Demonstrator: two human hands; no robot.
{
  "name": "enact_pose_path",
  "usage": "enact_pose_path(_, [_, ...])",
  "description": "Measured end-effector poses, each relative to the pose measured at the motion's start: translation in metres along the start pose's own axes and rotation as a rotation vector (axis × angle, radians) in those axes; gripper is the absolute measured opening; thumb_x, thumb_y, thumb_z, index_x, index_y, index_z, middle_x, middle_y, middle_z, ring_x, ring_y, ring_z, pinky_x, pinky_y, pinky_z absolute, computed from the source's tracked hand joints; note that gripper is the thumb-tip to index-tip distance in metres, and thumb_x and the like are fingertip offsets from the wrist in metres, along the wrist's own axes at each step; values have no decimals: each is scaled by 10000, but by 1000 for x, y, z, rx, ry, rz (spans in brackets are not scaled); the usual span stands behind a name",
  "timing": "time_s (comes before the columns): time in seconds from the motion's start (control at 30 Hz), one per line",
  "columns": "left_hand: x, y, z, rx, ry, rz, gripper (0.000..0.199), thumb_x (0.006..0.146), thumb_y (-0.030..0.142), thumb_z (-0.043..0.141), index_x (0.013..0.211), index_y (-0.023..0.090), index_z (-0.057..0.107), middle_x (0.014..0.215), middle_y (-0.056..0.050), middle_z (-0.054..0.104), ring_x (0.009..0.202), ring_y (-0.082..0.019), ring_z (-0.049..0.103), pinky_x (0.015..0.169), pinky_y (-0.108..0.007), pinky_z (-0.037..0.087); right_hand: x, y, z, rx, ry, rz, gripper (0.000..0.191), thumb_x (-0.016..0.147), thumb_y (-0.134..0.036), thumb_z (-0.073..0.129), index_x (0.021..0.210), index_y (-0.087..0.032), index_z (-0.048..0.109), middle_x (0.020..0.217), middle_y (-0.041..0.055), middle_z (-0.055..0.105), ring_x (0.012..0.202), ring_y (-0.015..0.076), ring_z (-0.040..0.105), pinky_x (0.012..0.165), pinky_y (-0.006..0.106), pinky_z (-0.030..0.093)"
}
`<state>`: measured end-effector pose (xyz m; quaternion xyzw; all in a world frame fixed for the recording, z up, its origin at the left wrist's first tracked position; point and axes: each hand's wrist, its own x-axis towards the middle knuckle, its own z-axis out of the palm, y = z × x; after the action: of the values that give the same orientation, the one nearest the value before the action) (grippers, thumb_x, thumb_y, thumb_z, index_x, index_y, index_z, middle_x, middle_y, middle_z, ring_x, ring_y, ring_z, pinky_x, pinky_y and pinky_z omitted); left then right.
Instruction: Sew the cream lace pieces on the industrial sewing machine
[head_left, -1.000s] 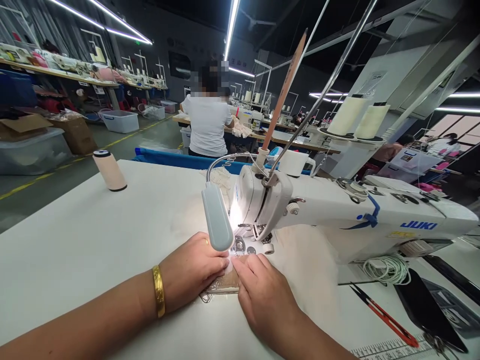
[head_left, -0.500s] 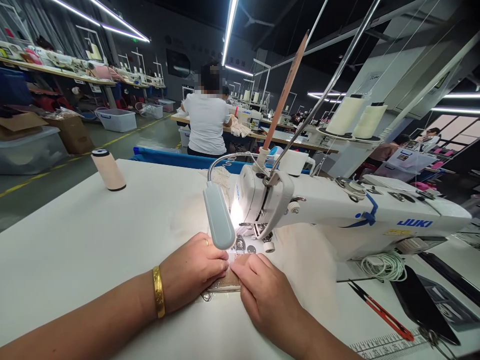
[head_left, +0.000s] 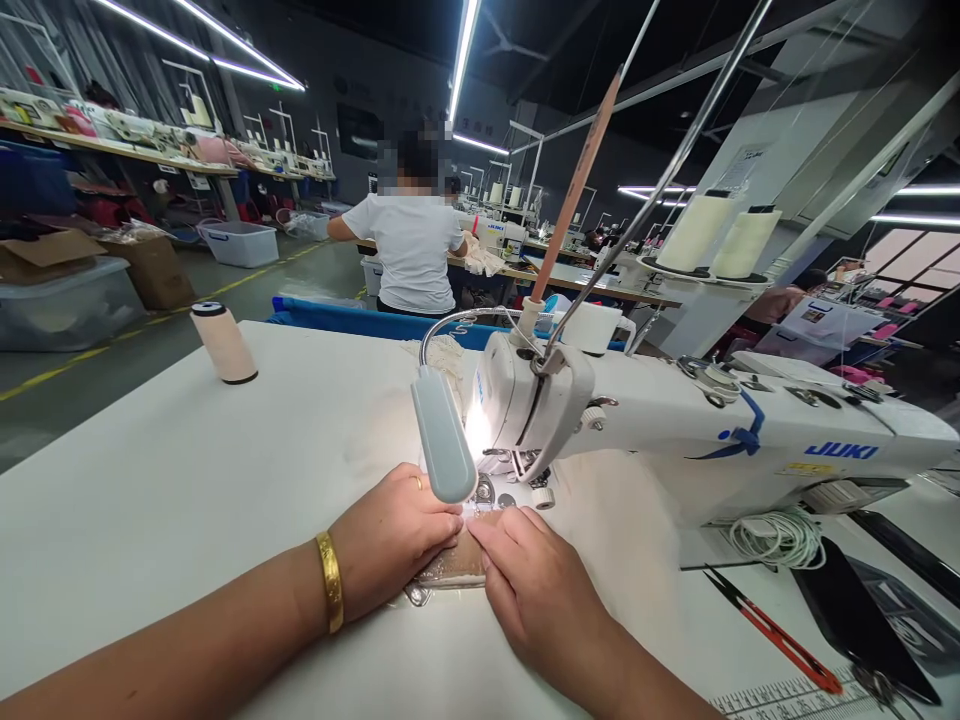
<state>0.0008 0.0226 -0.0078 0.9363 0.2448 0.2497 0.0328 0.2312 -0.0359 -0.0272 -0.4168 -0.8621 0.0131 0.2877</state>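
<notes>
My left hand (head_left: 394, 535), with a gold ring and bangle, is closed just in front of the needle area of a white sewing machine (head_left: 645, 410). Close beside it, my right hand (head_left: 536, 575) is closed too, thumb and forefinger pressed together. Both pinch the edge of a thin pale fabric (head_left: 619, 530), which spreads right under the machine arm; the fingers hide most of that edge. Between the hands shows a brown patch (head_left: 459, 560) under shiny clear film. A grey lamp head (head_left: 444, 440) hangs over my left fingertips and partly hides the needle area.
A peach thread cone (head_left: 225, 343) stands at the table's far left. Red-handled thread snips (head_left: 780, 635), a black phone-like slab (head_left: 862, 620), a coiled pale cord (head_left: 776, 538) and a clear ruler (head_left: 780, 695) lie right. A person in a white shirt (head_left: 414, 250) works ahead.
The whole view has shifted slightly. Both hands stay at the needle area with nearly the same grip. The person ahead has moved the left elbow outward.
</notes>
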Motion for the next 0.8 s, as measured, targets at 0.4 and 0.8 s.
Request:
enact_pose_path(0.4, [11,-10,1,82,3,-50,230,1008,97,529,919,209,711,1016,-41,790,943,-227,721,870,-369,539,2,6,-3,10,22,94,320,1033,-97,427,1224,-220,653,887,43,658,773,237,622,660,347,523])
enact_pose_path(0.8, [6,-22,17,141,25,-81,190,1047,212,539,976,217,715,1081,-63,771,1009,-255,702,917,-400,537,3,8,-13,62,103,119,380,1075,-165,436,1437,-212,541,788,-11,619,649,194,628,579,299,538])
